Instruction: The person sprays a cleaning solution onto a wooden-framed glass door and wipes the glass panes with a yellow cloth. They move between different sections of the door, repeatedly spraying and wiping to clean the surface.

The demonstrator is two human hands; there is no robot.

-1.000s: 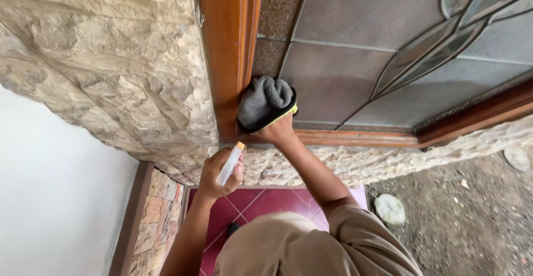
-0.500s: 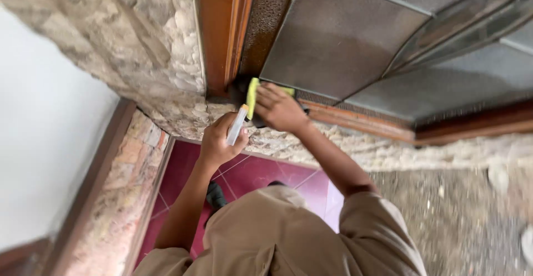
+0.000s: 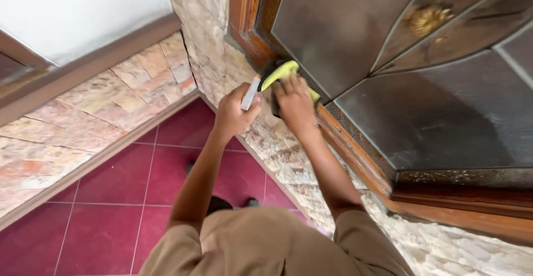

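Yellow-green cloth [image 3: 282,71] with a dark edge is pressed into the bottom corner of the wooden window frame [image 3: 355,154], right where it meets the leaded glass panel [image 3: 438,109]. Right hand [image 3: 294,101] lies flat on it, fingers clamped over the fabric. Left hand [image 3: 233,112] is fisted around a small white spray bottle [image 3: 250,93], just beside the cloth. Stone wall [image 3: 288,159] runs below, red floor tiles [image 3: 111,198] underneath.
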